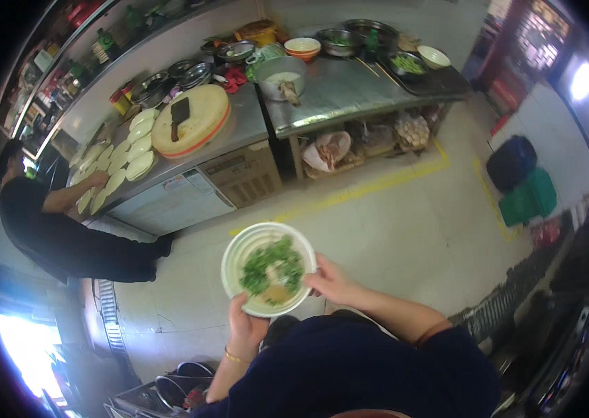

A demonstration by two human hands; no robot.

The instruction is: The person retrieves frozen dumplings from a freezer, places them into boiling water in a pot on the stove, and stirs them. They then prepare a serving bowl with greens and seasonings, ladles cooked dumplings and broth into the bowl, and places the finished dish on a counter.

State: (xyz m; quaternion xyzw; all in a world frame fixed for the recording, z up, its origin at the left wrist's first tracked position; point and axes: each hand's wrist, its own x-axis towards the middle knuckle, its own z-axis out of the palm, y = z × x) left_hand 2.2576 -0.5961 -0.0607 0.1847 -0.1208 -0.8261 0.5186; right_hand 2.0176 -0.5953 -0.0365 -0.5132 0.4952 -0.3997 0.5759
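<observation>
Both my hands hold a pale bowl (227,266) in front of my body, above the tiled floor. My left hand (246,320) grips its lower left rim with the thumb on top, and my right hand (331,282) grips the right side. Chopped green herbs (259,266) lie inside, with a light brown powder (276,293) and some whitish matter near the middle. The fingers under the bowl are mostly hidden.
A co-worker (59,224) in dark clothes reaches over pale plates (140,164) at left. A cleaver (180,112) lies on a round chopping board (211,115). A metal table (326,104) bears a pot (271,86). Green (529,196) and dark bins (511,162) stand right; a floor drain grate (109,313) lies left.
</observation>
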